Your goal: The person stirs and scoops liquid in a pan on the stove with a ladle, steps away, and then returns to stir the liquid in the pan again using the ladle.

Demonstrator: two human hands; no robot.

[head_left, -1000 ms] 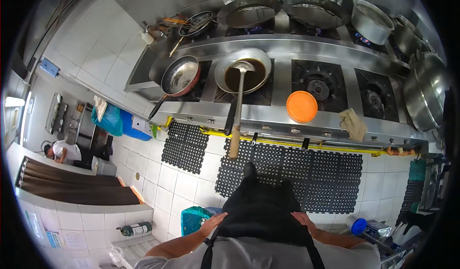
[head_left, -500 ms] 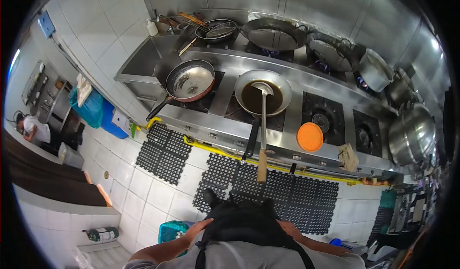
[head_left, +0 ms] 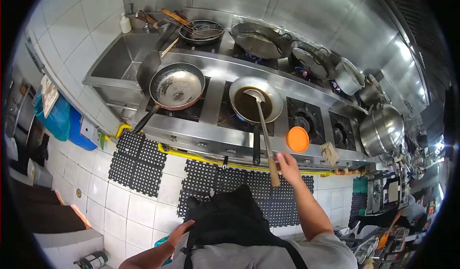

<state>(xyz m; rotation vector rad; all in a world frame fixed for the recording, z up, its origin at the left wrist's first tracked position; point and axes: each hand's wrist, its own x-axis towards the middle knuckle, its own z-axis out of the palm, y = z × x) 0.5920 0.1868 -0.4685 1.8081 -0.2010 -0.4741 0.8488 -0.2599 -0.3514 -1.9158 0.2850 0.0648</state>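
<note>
My right hand is held out with its fingers apart, right beside the wooden handle of a long ladle. Whether a fingertip touches the handle I cannot tell. The ladle's bowl rests in dark brown liquid inside a silver pan, whose black handle points toward me. A blue flame shows under that pan. Against the black apron at my hip lies my left hand, fingers stretched out and holding nothing. An orange round lid or container sits on the stove front, to the right of the pan.
Left of the silver pan stands a frying pan with whitish residue. Woks and a pot sit on the back burners, some over flames. A folded cloth lies on the front edge. A sink is at left, large metal bowls at right.
My right hand has left my hip and reached forward to the ladle's handle. My left hand stays at my hip. A flame now shows under the silver pan; the view has shifted.
</note>
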